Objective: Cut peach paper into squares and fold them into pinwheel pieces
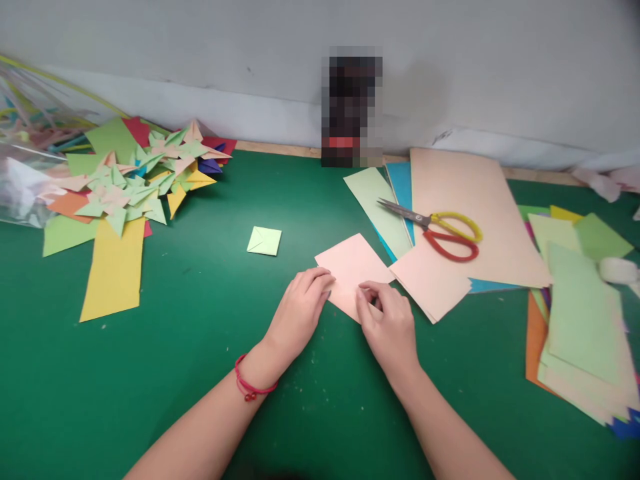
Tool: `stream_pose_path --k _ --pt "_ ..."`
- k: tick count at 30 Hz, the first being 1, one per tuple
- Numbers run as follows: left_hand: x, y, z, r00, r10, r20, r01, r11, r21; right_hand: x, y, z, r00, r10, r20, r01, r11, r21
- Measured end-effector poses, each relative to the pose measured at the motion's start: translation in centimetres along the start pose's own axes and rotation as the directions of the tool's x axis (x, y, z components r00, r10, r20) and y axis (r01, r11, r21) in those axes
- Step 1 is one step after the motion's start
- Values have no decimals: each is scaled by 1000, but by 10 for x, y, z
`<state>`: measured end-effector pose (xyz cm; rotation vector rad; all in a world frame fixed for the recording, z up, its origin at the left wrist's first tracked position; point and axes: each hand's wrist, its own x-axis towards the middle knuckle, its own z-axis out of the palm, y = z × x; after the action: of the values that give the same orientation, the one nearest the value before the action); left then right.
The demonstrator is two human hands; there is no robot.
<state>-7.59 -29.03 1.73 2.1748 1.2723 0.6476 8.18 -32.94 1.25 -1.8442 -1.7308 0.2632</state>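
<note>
A square of pink paper (354,265) lies on the green table, turned cornerwise towards me. My left hand (306,297) pinches its left edge, fingers pressed together. At its lower right edge, my right hand (387,313) grips the sheet between thumb and curled fingers. A small folded light-green paper square (265,241) rests on the table just beyond my left hand. To the right of the sheet sits a short stack of pink paper squares (433,280). Scissors (430,227) with one yellow and one red handle lie over the larger sheets behind that stack.
Folded paper stars (120,193) and coloured sheets are piled at the left, beside a clear plastic bag (23,180). Large peach sheets (470,200) lie at the back right. Loose coloured papers (585,313) and a white roll (619,271) are at far right. A pixelated object (351,107) stands against the wall.
</note>
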Motion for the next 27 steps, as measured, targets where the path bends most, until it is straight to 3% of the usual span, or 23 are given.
stream_pose_path --k 6,9,13,21,27 --pt "-2 5 -5 997 -29 -72 25 998 -52 -2 -7 -4 996 63 -60 -41 951 307" --pt "-5 6 -4 985 -107 -134 93 990 -102 -4 -8 -3 989 96 -110 -43 912 407" --pt "-9 5 0 977 -165 -133 136 969 -205 -6 -9 1 987 87 -132 -5 851 525" --pt "-8 5 1 975 -185 -119 139 936 -323 -2 -12 -4 987 -159 38 119 856 502" --pt "-7 5 0 995 -80 -54 64 965 -255 -4 -9 -1 996 -79 44 46 865 499"
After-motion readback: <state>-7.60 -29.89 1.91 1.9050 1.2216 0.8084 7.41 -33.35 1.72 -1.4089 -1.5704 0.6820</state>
